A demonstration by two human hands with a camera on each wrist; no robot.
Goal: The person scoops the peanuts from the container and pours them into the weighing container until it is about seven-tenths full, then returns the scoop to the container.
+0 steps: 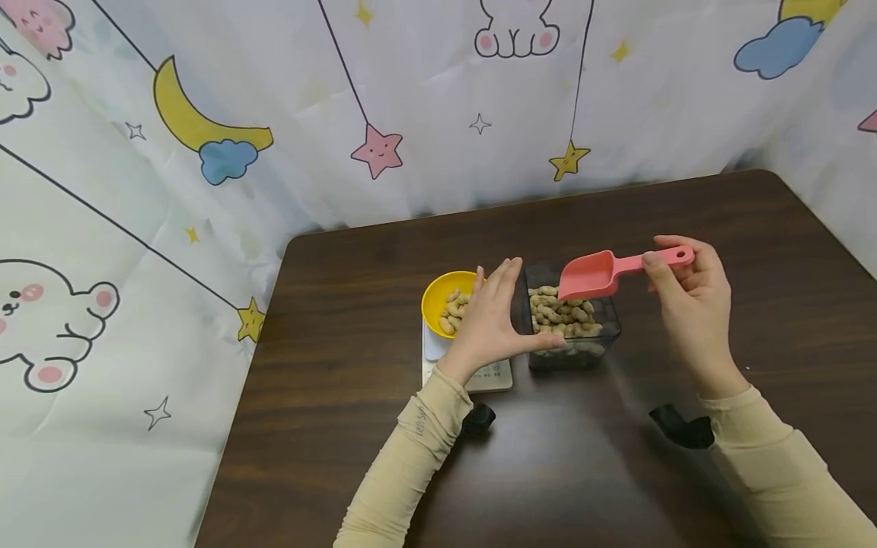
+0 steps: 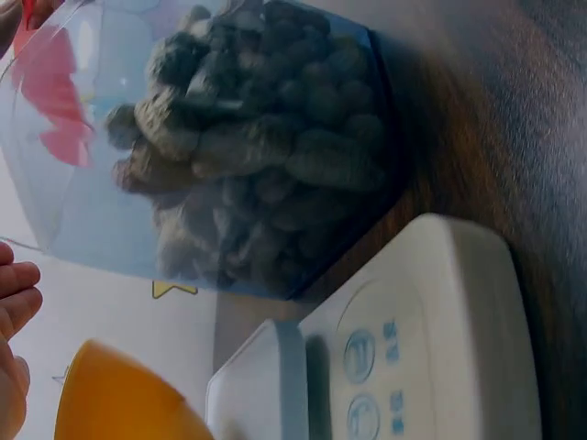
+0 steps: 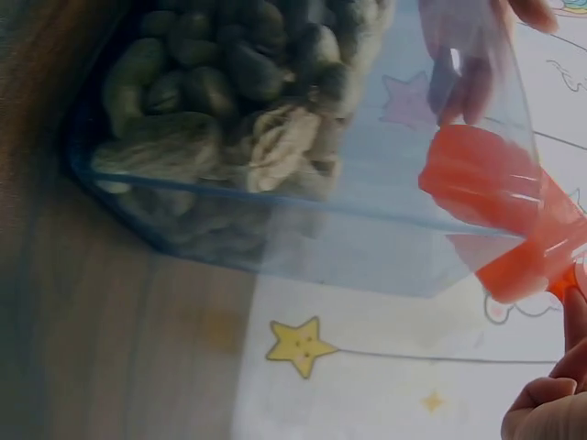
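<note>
In the head view my right hand point(image 1: 695, 308) pinches the handle of a pink scoop point(image 1: 591, 275), its blade over a clear plastic container point(image 1: 603, 346) of unshelled peanuts point(image 1: 563, 313). My left hand point(image 1: 489, 320) has its fingers straight at the container's left side; the thumb extends across its near rim, and contact is uncertain. Behind that hand, a yellow bowl point(image 1: 433, 301) holding some peanuts sits on a white kitchen scale point(image 1: 496, 378) and is partly hidden. The right wrist view shows the scoop point(image 3: 481, 179) through the container's clear wall.
The brown wooden table point(image 1: 329, 327) carries the scale and container side by side. A white curtain point(image 1: 425, 84) with cartoon prints hangs behind and to the left. Black wrist camera mounts point(image 1: 681, 428) sit at both sleeves.
</note>
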